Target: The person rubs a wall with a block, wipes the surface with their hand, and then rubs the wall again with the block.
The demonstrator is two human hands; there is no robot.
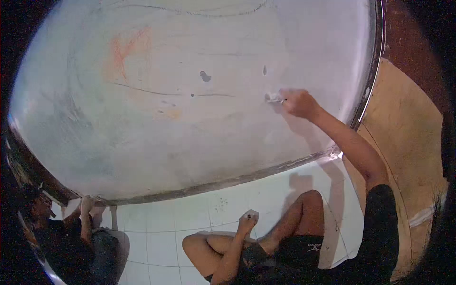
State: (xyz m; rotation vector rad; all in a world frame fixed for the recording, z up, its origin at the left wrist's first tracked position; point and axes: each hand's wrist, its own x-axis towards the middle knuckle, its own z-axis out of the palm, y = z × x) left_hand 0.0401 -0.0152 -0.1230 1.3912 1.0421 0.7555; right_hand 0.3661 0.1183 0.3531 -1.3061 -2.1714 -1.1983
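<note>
My right hand [300, 103] is raised against the pale, smudged board [213, 137], closed round a small whitish cloth or paper [274, 98] that touches the surface. Just above it is a dark narrow mark [264, 70], with a grey blotch [205, 76] further left. My left hand [249, 220] is low near my crossed legs, its fingers curled round a small object with a dark tip, too small to name.
White tiles [166, 247] lie below the board's dark lower edge. At the lower left another person [71, 237] sits with hands at that edge. A tan panel [403, 128] stands at the right, beside a dark reddish surface [413, 33].
</note>
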